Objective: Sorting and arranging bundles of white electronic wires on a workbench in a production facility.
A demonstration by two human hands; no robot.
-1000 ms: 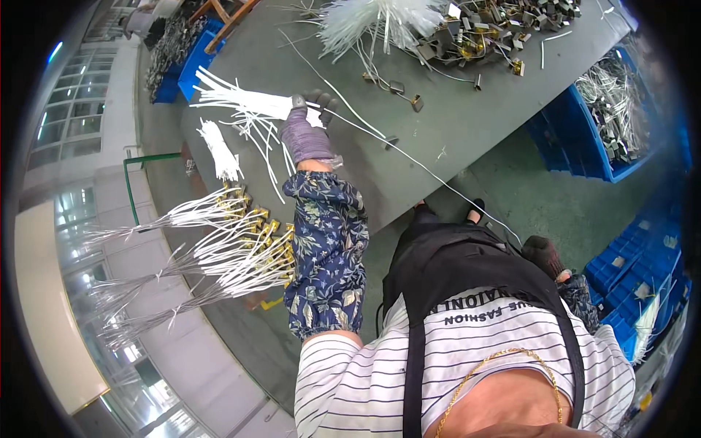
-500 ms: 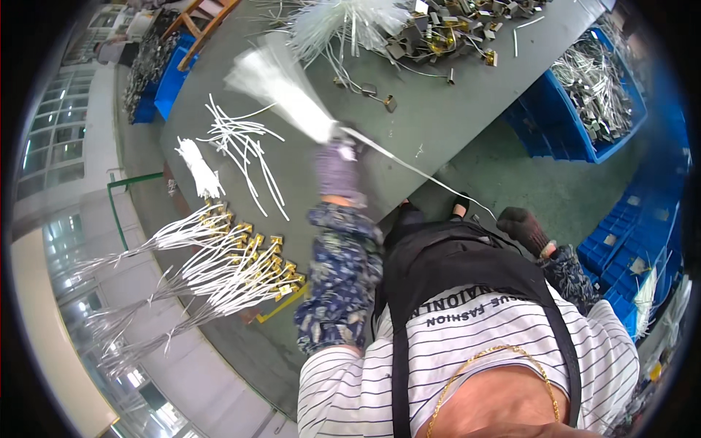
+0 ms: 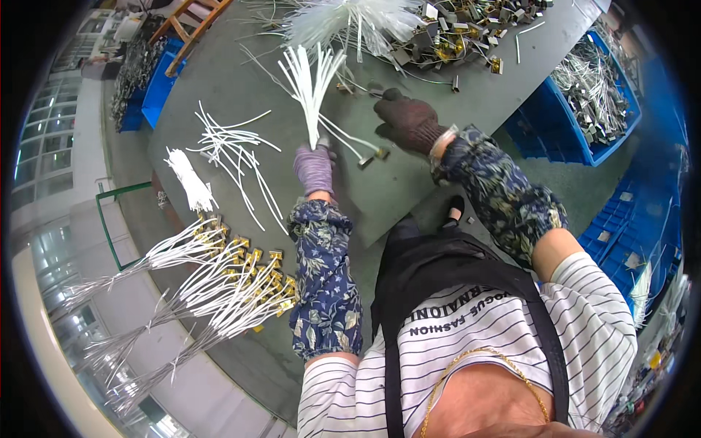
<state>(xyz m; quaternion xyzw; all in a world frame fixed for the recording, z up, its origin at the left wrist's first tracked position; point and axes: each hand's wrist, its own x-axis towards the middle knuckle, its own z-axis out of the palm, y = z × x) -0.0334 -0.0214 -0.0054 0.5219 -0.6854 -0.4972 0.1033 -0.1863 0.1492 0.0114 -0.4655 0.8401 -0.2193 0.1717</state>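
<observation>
My left hand (image 3: 315, 169), in a purple glove, is closed around the lower end of a bundle of white thin tubes (image 3: 310, 84), which fans out away from me. From this grip, two white strands with small metal-ended parts (image 3: 365, 160) stretch to the right over the grey table. My right hand (image 3: 409, 120), in a dark brown glove, is over the table to the right of the bundle. Its fingers look apart and loosely bent, beside a thin wire (image 3: 358, 86); the fingertips partly hide what lies under them.
Loose white tubes (image 3: 241, 157) and a white bundle (image 3: 188, 179) lie left. Wired parts with gold-coloured ends (image 3: 248, 270) line the table's left side. A clear-strand heap (image 3: 350, 25) and a metal-part pile (image 3: 467, 33) lie far back. Blue crates (image 3: 555, 131) stand right.
My right hand has come from beside my body up over the table. The long strand stretched toward it is gone from there; two part-ended strands now hang by my left hand, whose bundle is steadier.
</observation>
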